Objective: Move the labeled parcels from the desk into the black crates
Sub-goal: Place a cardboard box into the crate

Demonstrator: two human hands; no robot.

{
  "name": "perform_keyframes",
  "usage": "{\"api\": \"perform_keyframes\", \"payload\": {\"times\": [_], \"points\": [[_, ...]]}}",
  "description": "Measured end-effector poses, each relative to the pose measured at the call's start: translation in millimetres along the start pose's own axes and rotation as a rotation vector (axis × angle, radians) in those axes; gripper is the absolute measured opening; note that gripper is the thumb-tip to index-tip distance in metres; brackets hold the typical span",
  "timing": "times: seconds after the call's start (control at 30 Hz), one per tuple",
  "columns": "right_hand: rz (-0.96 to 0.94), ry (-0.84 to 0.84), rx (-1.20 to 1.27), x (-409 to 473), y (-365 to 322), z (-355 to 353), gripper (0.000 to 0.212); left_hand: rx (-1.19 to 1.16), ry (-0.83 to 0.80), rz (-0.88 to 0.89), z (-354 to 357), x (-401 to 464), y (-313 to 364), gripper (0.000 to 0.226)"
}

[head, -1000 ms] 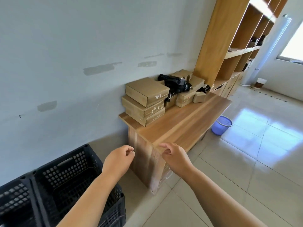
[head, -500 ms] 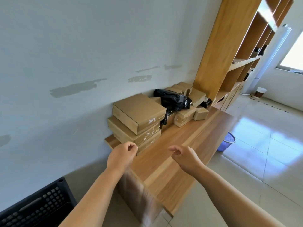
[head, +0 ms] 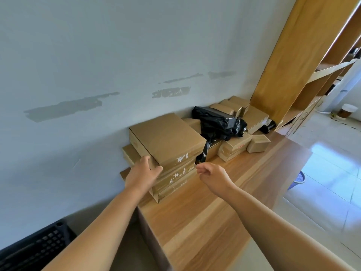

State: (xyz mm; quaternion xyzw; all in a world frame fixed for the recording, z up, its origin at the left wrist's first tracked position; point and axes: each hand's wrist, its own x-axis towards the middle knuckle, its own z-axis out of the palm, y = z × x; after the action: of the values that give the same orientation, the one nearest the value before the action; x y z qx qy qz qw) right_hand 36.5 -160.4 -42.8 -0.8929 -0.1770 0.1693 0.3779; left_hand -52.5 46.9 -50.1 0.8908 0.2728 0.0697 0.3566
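Observation:
A stack of three flat cardboard parcels stands at the desk's (head: 205, 222) near left end, against the wall. The top parcel (head: 168, 137) has torn white label remains on its front edge, as do the lower parcels (head: 175, 178). My left hand (head: 143, 173) touches the top parcel's near left corner, fingers on its side and thumb across the front. Just right of the stack's front, my right hand (head: 213, 174) hovers loosely curled and holds nothing. A corner of a black crate (head: 39, 249) shows on the floor at the lower left.
Behind the stack lie a black plastic-wrapped parcel (head: 216, 124) and several smaller cardboard boxes (head: 234, 147). A tall wooden shelf unit (head: 293, 55) closes the desk's far end. A purple basket (head: 298, 178) and a cup (head: 346, 112) sit on the tiled floor to the right.
The view has closed in on the desk and the crates have slid mostly out of sight. Both hands reached forward; my left hand now touches the top parcel's corner.

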Motion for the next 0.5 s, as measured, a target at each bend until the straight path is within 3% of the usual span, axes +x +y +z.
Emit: {"api": "perform_keyframes", "payload": {"times": [0.27, 0.4, 0.5], "points": [[-0.131, 0.075, -0.029, 92.9, 20.8, -40.5, 0.050, -0.132, 0.142, -0.297, 44.2, 38.8, 27.3, 0.063], [-0.100, -0.060, 0.019, 133.7, 27.6, -59.6, 0.059, -0.229, 0.195, -0.454, 58.8, 45.4, 38.6, 0.059], [-0.059, -0.192, 0.089, 156.8, 28.8, -68.1, 0.046, -0.315, 0.227, -0.562, 67.4, 47.4, 42.9, 0.050]]}}
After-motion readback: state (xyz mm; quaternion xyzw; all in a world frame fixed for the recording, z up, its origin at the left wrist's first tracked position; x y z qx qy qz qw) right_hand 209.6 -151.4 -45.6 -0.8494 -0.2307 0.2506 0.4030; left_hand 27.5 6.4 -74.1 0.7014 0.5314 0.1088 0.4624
